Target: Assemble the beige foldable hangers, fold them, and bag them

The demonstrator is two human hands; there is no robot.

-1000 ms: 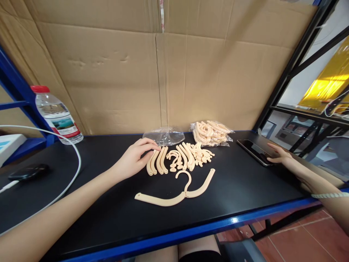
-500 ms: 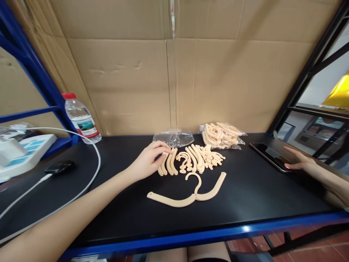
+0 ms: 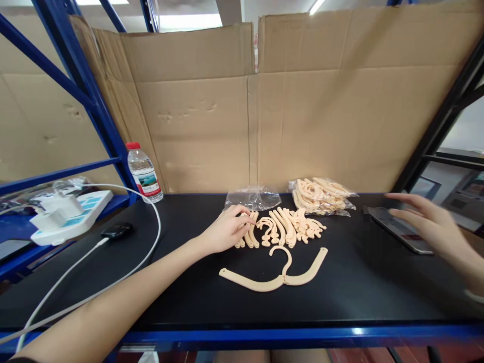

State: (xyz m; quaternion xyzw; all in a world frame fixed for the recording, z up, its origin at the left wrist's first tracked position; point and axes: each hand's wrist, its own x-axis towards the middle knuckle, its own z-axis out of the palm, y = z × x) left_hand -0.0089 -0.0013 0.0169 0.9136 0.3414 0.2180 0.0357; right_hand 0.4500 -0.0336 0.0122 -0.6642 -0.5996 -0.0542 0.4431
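At the curved strips (image 3: 251, 233), the left hand (image 3: 227, 229), grip unclear from here, could snag and scatter them; the right hand (image 3: 438, 222) has fingers apart.

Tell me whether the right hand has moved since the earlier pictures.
Yes: judged against the phone, the right hand has shifted away from its near end, toward its far, left end.

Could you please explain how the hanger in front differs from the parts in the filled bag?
The hanger lies uncovered, while the bagged parts are inside clear plastic. The hanger's pieces meet in one spread shape; the bagged parts lie heaped together. The hanger is closer to the camera, the bagged parts nearer the cardboard. Both are pale beige and have curved pieces.
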